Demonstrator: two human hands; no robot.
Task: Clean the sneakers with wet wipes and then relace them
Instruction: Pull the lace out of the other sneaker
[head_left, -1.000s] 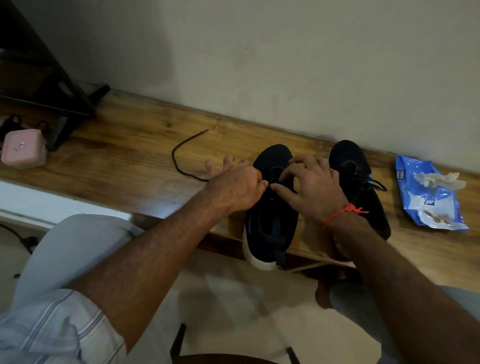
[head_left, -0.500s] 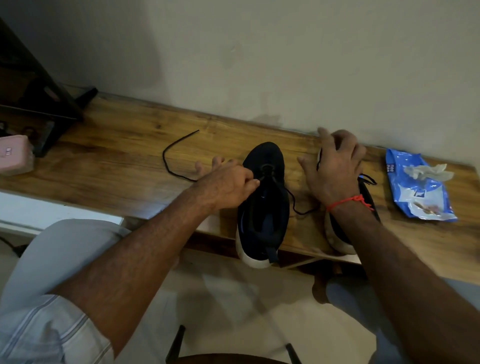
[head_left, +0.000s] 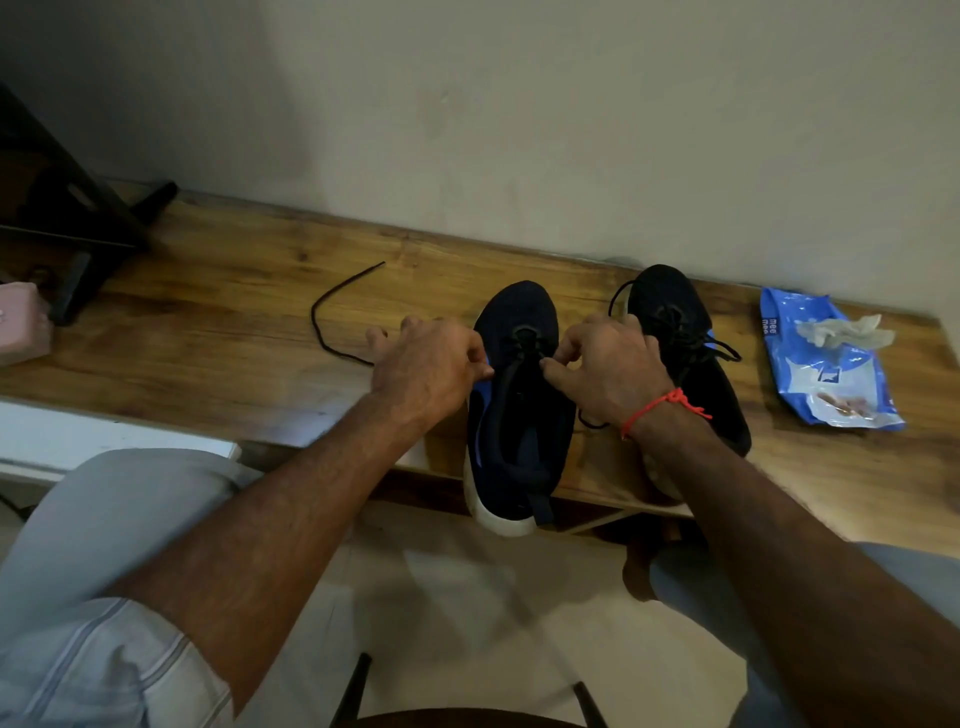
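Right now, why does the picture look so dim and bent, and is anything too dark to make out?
Head view: dim, warm light; the wide lens bows the wooden bench edge. Head view: the right sneaker is nearly featureless black, its laces hard to trace. Head view: the left hand and right hand are slightly soft over the left sneaker; the wipes pack catches mild glare.

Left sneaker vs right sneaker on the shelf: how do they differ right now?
The left sneaker is navy with blue trim and a white sole; the right sneaker looks plain black. The left one is only laced near the toe, and both hands, left hand and right hand, pinch its lace ends; the right one is untouched, already laced. Both point toe-first at the wall, heels overhanging the wooden shelf.
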